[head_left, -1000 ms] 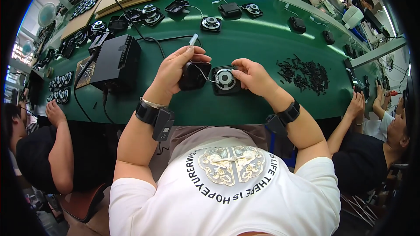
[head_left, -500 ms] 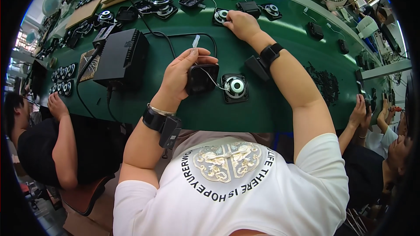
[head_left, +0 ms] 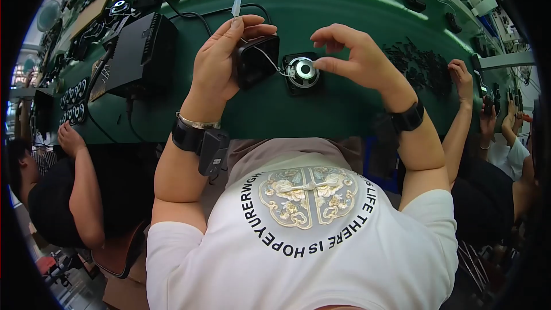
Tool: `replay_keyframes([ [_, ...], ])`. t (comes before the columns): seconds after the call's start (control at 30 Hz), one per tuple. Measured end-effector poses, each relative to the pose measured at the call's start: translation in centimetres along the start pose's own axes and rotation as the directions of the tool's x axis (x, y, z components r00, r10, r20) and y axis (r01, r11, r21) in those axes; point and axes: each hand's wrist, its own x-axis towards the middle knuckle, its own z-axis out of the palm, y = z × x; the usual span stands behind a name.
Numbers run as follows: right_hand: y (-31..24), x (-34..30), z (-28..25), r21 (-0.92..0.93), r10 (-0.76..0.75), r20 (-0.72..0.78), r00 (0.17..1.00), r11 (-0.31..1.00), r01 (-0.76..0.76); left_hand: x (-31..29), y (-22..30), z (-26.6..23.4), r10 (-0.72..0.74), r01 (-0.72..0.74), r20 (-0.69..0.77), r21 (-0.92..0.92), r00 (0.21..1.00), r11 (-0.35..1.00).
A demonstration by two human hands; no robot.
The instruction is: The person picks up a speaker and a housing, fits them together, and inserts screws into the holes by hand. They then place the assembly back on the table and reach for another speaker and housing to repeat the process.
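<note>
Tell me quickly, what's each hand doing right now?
Left hand: closed on the black housing, white connector poking up.
Right hand: open beside the speaker; whether it's touching cannot be told.

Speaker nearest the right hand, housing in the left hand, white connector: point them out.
Speaker [head_left: 303, 69], head view: on its shiny round middle.
Housing [head_left: 254, 68], head view: on its dark hollow inside.
Connector [head_left: 236, 6], head view: on its pale body.

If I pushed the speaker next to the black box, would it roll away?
The speaker would probably slide, not roll: its square frame lies flat on the table. It may feel heavy for its size, since its round silver part looks like metal. The thin wire seems floppy but might tug, as it runs to the black box.
</note>
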Motion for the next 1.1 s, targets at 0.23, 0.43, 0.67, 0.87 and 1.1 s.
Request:
replay_keyframes([
  [0.23, -5.8, -2.4, 3.9, 0.286, 0.103, -0.118, 0.988, 0.956, -0.066, -0.1, -0.6, 3.4, 0.094, -0.087, -0.072, 0.093, 0.993, 0.992],
  [0.43, -6.6, -2.3, 6.8, 0.224, 0.095, -0.2, 0.975, 0.973, -0.049, -1.5, -1.1, 5.0, 0.053, -0.015, -0.144, 0.252, 0.988, 0.968],
  [0.67, -2.9, -3.3, 4.5, 0.86, 0.276, 0.069, 0.959, 0.47, -0.197, -2.7, -1.6, 4.4, 0.162, -0.149, 0.003, 0.416, 0.987, 0.897],
  [0.87, -0.1, -2.1, 1.6, 0.885, 0.274, 0.333, 0.902, 0.239, -0.399, -2.3, -3.2, 4.2, 0.258, -0.264, 0.081, 0.492, 0.963, 0.83],
  [1.1, -5.6, -3.1, 2.7, -0.185, 0.012, -0.314, 0.949, 0.98, -0.074, -1.3, -3.7, 4.7, 0.483, -0.316, 0.03, 0.792, 0.875, 0.522],
])
